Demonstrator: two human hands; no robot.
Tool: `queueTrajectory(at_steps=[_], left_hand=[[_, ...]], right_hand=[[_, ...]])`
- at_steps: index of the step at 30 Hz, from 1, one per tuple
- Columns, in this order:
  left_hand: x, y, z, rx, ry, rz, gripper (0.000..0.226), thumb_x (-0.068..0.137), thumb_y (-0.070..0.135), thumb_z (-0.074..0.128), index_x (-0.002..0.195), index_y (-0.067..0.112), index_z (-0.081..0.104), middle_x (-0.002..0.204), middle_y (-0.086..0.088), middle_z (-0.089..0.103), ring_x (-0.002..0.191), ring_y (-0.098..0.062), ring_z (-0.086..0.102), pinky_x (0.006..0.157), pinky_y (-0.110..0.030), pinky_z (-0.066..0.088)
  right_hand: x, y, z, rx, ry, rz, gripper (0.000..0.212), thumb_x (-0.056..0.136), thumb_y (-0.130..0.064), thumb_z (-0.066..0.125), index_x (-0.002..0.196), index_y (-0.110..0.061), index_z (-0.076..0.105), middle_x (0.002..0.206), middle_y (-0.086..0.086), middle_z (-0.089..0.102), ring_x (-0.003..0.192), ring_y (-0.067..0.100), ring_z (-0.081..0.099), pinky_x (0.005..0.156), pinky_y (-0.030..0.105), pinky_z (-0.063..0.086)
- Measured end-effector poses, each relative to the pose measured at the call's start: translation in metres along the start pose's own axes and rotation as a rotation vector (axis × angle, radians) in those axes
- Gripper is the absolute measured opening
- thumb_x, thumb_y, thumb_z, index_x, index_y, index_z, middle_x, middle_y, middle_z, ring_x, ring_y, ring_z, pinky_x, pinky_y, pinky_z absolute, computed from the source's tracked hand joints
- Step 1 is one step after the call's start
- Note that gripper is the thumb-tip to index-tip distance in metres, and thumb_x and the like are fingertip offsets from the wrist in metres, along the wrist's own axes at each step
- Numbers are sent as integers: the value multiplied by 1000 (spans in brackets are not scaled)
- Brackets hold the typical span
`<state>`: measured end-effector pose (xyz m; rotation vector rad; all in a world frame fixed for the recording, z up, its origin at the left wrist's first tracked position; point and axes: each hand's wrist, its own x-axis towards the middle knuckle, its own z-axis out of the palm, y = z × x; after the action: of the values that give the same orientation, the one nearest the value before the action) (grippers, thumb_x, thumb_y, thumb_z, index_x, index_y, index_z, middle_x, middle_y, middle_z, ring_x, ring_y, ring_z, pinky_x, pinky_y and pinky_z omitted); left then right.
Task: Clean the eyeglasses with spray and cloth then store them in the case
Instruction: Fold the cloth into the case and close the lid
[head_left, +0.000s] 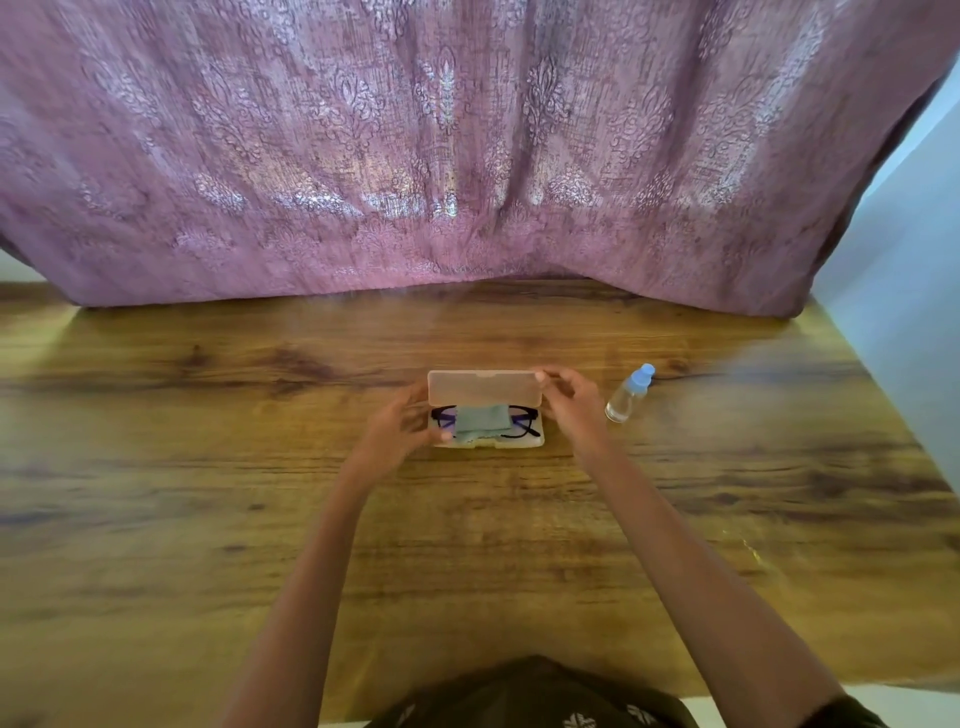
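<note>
Case open on table, eyeglasses and cloth inside, both hands on it.
The translucent plastic case (488, 442), a rounded rectangle, lies mid-table (208, 415) on wood-grain, long axis left to right, with its lid (483, 387) upright along the far side. Black-framed eyeglasses (522, 425) lie lengthwise in the base, a soft grey-green cloth (480, 420) over their middle. The left hand (397, 428) curls round the case's left end (slightly blurred); the right hand (571, 400) pinches the lid's upper right corner. A clear, blue-capped spray bottle (628, 397) sits nearby on the right.
</note>
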<state>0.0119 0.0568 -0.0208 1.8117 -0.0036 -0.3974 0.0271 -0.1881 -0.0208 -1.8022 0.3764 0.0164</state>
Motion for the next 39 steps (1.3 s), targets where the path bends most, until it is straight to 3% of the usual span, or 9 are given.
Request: queueTrajectory(at_steps=[3,7,11,15,18,21,29,34,39], left_hand=[[-2,-5,-6,70,-205,73,105,66,6,83,149,25,21,140,10,46,125,-7,49,100,-23,44],[0,-6,-4,300,-90,83,108,70,14,82,148,42,12,140,11,47,125,-10,49,101,-29,46],[2,-8,-4,337,-64,101,108,72,18,81,146,48,9,139,6,50,123,-14,51,100,-41,47],[5,-9,-3,327,-28,102,105,73,17,80,150,37,12,132,2,54,113,-11,56,94,-30,50],[5,-11,-3,335,-8,90,102,73,16,81,150,31,15,120,3,56,105,-11,57,87,-24,50],[4,-11,-1,315,4,88,100,73,14,81,150,29,18,115,1,54,105,-15,55,89,-27,50],[11,-14,-5,134,-38,-18,101,72,15,82,148,37,18,117,-5,59,107,-20,58,92,-33,52],[11,-11,-5,147,-46,-11,97,73,12,81,147,34,22,121,-5,59,110,-20,58,93,-34,52],[3,-7,-4,274,-46,81,77,78,16,77,142,29,38,129,2,55,115,-17,55,97,-33,49]], right_hand=[[0,0,0,43,-14,7,17,96,-25,59,111,-26,67,106,-2,69,101,16,66,83,27,57],[0,-1,1,57,-53,-17,19,98,-19,56,109,-27,68,113,-2,68,109,17,63,88,30,57],[-3,-3,-2,37,-139,-61,17,97,-39,53,105,-39,68,112,-7,67,110,16,61,95,40,53],[-5,1,-5,36,-161,-86,12,96,-39,55,98,-40,68,111,-5,67,111,18,60,98,46,52],[-10,-2,-8,57,-190,-116,13,98,-31,56,104,-29,67,110,-6,67,108,14,60,95,35,52],[-16,-7,-13,36,-220,-157,14,98,-23,56,108,-17,64,108,-10,67,103,7,60,86,18,46],[-21,2,-28,-132,-389,-339,10,96,-3,56,105,-7,59,125,-2,65,118,5,60,101,23,47],[-27,7,-23,-369,-331,-522,26,93,0,58,115,-14,62,128,-9,62,106,-9,60,92,10,47],[-30,15,-20,-464,-332,-560,28,90,-2,63,115,-15,66,136,-5,57,132,4,43,113,19,30]])
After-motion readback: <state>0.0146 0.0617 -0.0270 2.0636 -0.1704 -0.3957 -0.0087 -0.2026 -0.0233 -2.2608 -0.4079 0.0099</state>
